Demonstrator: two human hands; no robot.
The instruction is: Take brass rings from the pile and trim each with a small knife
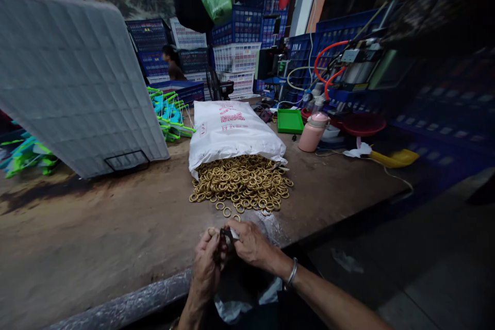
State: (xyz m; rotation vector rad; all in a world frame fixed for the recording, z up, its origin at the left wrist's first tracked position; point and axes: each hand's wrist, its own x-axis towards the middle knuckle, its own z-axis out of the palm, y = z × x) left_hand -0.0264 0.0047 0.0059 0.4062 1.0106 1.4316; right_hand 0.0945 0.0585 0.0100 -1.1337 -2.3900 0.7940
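Note:
At the table's near edge, my left hand (208, 258) and my right hand (250, 242) meet, fingers curled in a pinch. From my right hand's grip a small dark tool with a pale part (230, 234) points toward my left fingertips; its exact kind is unclear. Whatever my left fingers pinch is hidden by them. Just beyond both hands lies a heap of brass-coloured rings (247, 183), with a few loose ones at its front. The rings spill from the mouth of a white sack (235, 131) with red print.
Left stands a large grey ribbed panel (77, 82) near green and blue plastic pieces (170, 113). Right of the sack are a green tray (290, 121), a pink bottle (312, 133), a red dish (363, 125) and a yellow scoop (394, 159). Stacked crates (236, 56) and a person (174, 64) are behind.

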